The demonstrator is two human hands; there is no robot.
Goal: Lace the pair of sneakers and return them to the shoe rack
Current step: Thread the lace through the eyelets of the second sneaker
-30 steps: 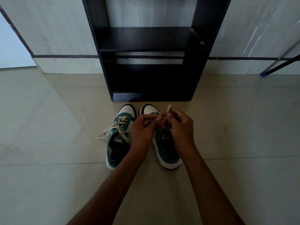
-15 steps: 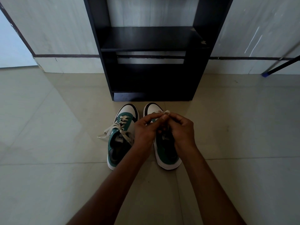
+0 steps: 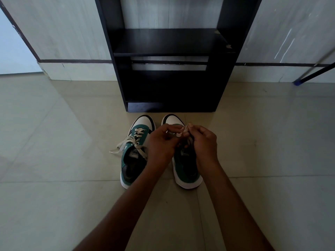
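Note:
Two green and white sneakers stand side by side on the floor, toes toward the black shoe rack. The left sneaker has its white lace threaded, with loose ends trailing off to the left. Over the right sneaker my left hand and my right hand meet, both pinching its white lace above the eyelets. My hands hide most of that shoe's lacing.
The rack stands against a pale wall, its lower shelf open just beyond the shoe toes. A dark bar with a blue tip slants down at the far right. Beige floor tiles spread on both sides.
The lace end that stuck up above my right hand has been pulled lower between the fingertips. Both hands stay together over the right sneaker, shifting only slightly.

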